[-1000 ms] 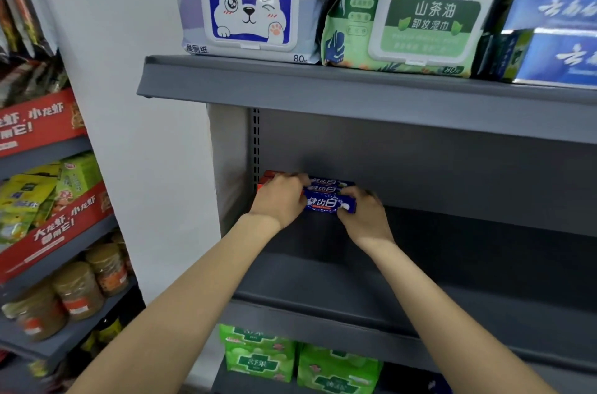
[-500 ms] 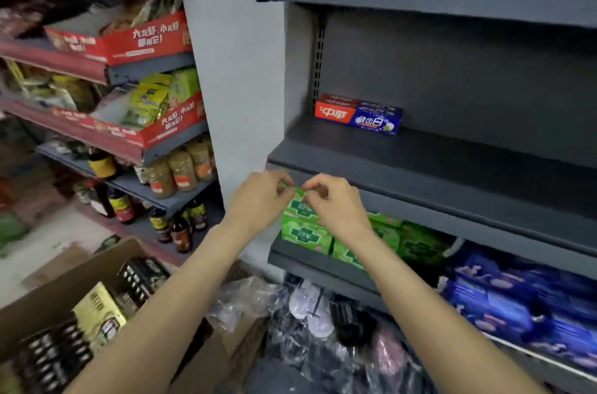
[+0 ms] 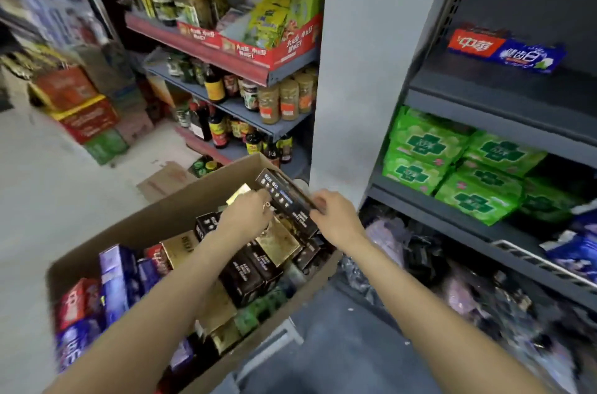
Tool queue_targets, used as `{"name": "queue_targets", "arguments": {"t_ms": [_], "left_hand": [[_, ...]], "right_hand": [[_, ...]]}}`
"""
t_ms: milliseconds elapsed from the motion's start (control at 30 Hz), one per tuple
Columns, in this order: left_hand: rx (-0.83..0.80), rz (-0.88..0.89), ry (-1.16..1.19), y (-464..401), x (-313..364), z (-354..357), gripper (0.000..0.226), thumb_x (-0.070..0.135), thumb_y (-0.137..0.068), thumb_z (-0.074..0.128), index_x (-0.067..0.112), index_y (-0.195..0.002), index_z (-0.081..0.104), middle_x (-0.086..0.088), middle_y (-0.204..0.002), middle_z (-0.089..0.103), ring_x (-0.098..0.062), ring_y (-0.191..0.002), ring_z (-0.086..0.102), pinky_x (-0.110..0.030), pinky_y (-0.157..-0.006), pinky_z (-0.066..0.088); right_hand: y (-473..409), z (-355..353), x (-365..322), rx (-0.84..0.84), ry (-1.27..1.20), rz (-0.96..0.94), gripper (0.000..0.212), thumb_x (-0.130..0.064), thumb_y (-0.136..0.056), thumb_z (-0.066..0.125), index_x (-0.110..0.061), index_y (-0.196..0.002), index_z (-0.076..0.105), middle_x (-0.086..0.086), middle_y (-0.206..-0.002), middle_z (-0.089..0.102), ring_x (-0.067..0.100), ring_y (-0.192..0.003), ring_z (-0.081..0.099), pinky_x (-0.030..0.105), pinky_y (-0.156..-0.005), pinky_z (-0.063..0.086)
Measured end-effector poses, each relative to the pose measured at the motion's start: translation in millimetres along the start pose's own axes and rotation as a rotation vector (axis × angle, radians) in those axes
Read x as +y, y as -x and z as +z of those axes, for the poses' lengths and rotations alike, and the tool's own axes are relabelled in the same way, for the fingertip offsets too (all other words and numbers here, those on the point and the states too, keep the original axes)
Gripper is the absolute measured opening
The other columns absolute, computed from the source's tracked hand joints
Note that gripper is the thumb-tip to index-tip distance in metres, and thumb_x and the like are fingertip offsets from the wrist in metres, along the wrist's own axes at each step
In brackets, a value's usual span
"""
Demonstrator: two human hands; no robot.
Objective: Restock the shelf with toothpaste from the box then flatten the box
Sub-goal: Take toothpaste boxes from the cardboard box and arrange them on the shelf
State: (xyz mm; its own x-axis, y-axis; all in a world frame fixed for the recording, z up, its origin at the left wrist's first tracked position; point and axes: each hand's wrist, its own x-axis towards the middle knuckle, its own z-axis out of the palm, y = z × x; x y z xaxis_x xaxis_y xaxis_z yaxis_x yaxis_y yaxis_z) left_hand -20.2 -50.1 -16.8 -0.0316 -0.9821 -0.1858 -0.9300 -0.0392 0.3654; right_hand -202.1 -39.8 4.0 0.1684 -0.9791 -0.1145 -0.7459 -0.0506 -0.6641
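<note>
both hands [image 3: 248, 216] [image 3: 336, 216] seemingly grip a dark toothpaste carton [image 3: 287, 200] at the box's [image 3: 181, 209] far corner, next lifting it to the shelf [image 3: 484, 93].

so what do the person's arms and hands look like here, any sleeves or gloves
Both forearms are bare as far as the view shows: no sleeves, no gloves, no watch or wristband. The left hand has a small glinting spot at its fingers that might be a ring, but it is too blurred to be sure. The right hand shows nothing worn.
</note>
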Motion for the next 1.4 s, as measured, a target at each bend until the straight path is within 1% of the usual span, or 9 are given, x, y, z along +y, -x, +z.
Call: {"name": "queue_targets", "arguments": {"t_ms": [233, 400, 533, 667, 833, 1000, 1133, 1233, 1400], "left_hand": [[-0.253, 0.153, -0.098, 4, -75, -4, 0.066, 0.030, -0.092, 0.056, 0.027, -0.148, 0.023, -0.003, -0.157, 0.017, -0.031, -0.138, 0.030, -0.048, -0.108, 0.034], [-0.173, 0.331, -0.367, 7, -67, -10, 0.091, 0.041, -0.085, 0.065, 0.034, -0.151, 0.004, 0.001, -0.160, -0.002, -0.029, -0.145, 0.011, -0.049, -0.113, 0.021], [-0.207, 0.430, -0.506, -8, -51, -8, 0.093, 0.036, -0.083, 0.069, 0.027, -0.152, 0.007, -0.001, -0.160, 0.004, -0.023, -0.147, 0.004, -0.047, -0.117, 0.013], [-0.118, 0.461, -0.731, -13, -32, -8, 0.074, 0.025, -0.081, 0.071, 0.018, -0.141, 0.029, -0.010, -0.145, 0.030, -0.032, -0.135, 0.027, -0.050, -0.105, 0.032], [-0.127, 0.561, -0.663, -15, -38, -16, 0.073, 0.032, -0.082, 0.068, 0.016, -0.141, 0.029, -0.016, -0.135, 0.034, -0.036, -0.123, 0.035, -0.051, -0.102, 0.037], [-0.036, 0.506, -0.369, -12, -43, -22, 0.071, 0.040, -0.083, 0.063, 0.012, -0.140, 0.031, -0.014, -0.136, 0.037, -0.033, -0.126, 0.036, -0.045, -0.108, 0.030], [0.072, 0.433, 0.039, -13, -22, -30, 0.054, 0.042, -0.074, 0.068, 0.017, -0.113, 0.039, -0.007, -0.113, 0.055, -0.027, -0.105, 0.055, -0.043, -0.094, 0.044], [0.080, 0.358, 0.302, -13, 14, -44, 0.051, 0.043, -0.073, 0.069, 0.019, -0.100, 0.033, -0.003, -0.094, 0.062, -0.022, -0.082, 0.063, -0.042, -0.071, 0.055], [0.108, 0.376, 0.476, -9, 101, -60, 0.058, 0.050, -0.079, 0.067, 0.018, -0.114, 0.034, 0.004, -0.102, 0.057, -0.018, -0.093, 0.058, -0.035, -0.079, 0.050]], "right_hand": [[3, 77, -29, -0.079, 0.256, 0.026, 0.066, -0.039, -0.088, 0.057, -0.023, -0.145, 0.029, 0.008, -0.150, 0.023, 0.030, -0.138, 0.015, 0.042, -0.109, 0.028], [-7, 80, -30, 0.097, 0.387, 0.121, 0.069, -0.044, -0.091, 0.052, -0.016, -0.147, 0.023, 0.014, -0.146, 0.030, 0.031, -0.133, 0.024, 0.039, -0.106, 0.033], [-17, 65, -20, 0.043, 0.583, 0.140, 0.062, -0.022, -0.095, 0.049, -0.017, -0.149, 0.019, 0.009, -0.143, 0.041, 0.028, -0.129, 0.036, 0.042, -0.101, 0.034], [-15, 63, -10, -0.008, 0.692, 0.130, 0.081, -0.008, -0.086, 0.061, -0.022, -0.149, 0.012, 0.011, -0.137, 0.043, 0.030, -0.124, 0.043, 0.045, -0.099, 0.037], [-21, 46, -3, 0.014, 0.314, 0.154, 0.062, -0.003, -0.086, 0.057, -0.014, -0.141, 0.032, 0.015, -0.124, 0.053, 0.033, -0.114, 0.051, 0.038, -0.090, 0.045], [-13, 13, 11, 0.106, -0.523, 0.475, 0.037, -0.004, -0.081, 0.059, -0.011, -0.117, 0.053, 0.009, -0.094, 0.059, 0.020, -0.085, 0.058, 0.034, -0.074, 0.051], [-2, -11, 15, 0.071, -1.071, 0.470, 0.010, -0.002, -0.082, 0.050, -0.008, -0.089, 0.052, 0.009, -0.087, 0.057, 0.020, -0.077, 0.058, 0.034, -0.065, 0.054], [6, -35, 15, 0.065, -1.194, 0.403, 0.022, -0.005, -0.063, 0.045, -0.007, -0.083, 0.052, 0.009, -0.079, 0.059, 0.021, -0.065, 0.059, 0.029, -0.059, 0.048], [21, -88, 27, 0.126, -1.429, 0.322, 0.032, -0.003, -0.058, 0.038, -0.006, -0.085, 0.054, 0.008, -0.084, 0.061, 0.025, -0.073, 0.058, 0.032, -0.065, 0.054]]}}
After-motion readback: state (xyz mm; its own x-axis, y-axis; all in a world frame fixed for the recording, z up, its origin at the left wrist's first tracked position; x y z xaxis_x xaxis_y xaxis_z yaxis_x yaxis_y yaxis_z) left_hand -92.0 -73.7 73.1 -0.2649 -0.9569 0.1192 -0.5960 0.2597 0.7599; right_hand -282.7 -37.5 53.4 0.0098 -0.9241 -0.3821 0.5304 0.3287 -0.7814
